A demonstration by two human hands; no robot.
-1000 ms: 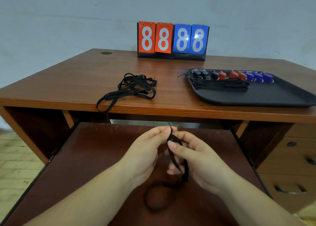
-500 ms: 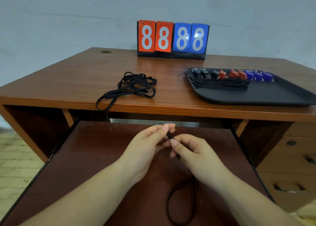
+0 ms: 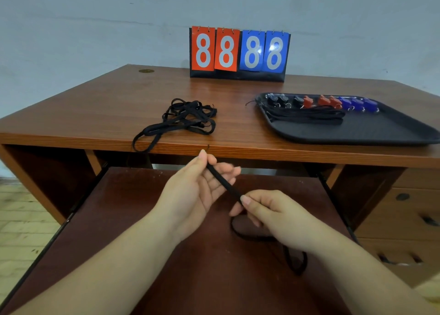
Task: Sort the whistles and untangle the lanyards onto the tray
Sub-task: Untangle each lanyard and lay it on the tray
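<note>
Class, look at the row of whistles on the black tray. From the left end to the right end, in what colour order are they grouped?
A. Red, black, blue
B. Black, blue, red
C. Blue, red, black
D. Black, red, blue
D: along the far side of the tray, the black whistles sit at the left end, the red whistles in the middle and the blue whistles at the right end.

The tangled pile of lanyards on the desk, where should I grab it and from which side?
Take the tangled lanyards by the long loop that trails off the pile and hangs over the desk's front edge. Come from the front, on the near left: that loop lies clear of the knot, so a pinch there probably gets one strand.
</note>
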